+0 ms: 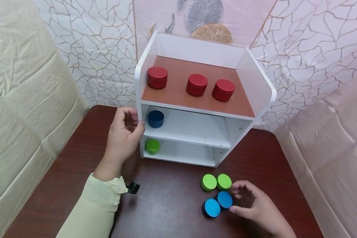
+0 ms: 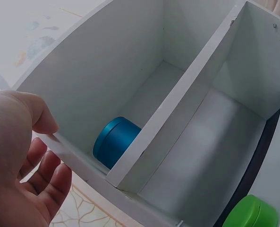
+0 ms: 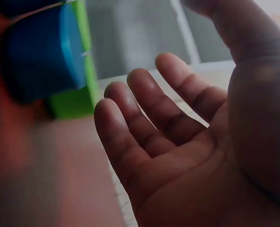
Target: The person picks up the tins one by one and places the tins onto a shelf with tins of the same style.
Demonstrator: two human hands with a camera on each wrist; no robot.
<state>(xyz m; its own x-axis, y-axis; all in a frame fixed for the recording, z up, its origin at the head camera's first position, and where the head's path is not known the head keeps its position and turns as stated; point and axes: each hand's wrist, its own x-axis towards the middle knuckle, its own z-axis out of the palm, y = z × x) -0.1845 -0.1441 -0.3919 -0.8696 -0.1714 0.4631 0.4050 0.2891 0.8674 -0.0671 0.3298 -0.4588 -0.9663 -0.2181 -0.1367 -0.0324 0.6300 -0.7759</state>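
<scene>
At the left side of a white shelf unit (image 1: 184,109), my left hand (image 1: 123,135) holds the side panel's front edge, thumb at the edge and fingers curled along the outside. Near that hand, a blue round tin (image 2: 117,141) stands on the middle shelf and a green tin (image 1: 152,146) on the bottom one. My right hand (image 1: 256,205) is low over the table with loosely bent fingers and nothing in its palm. Its thumb tip is right beside a blue tin (image 1: 224,200); another blue tin (image 1: 212,208) and two green tins (image 1: 209,182) stand close by.
Three red tins (image 1: 197,85) stand on the unit's brown top board (image 1: 178,66). The unit stands at the back of a dark red-brown table (image 1: 160,198). Beige cloth walls (image 1: 23,99) rise on both sides, with a patterned backdrop (image 1: 89,43) behind.
</scene>
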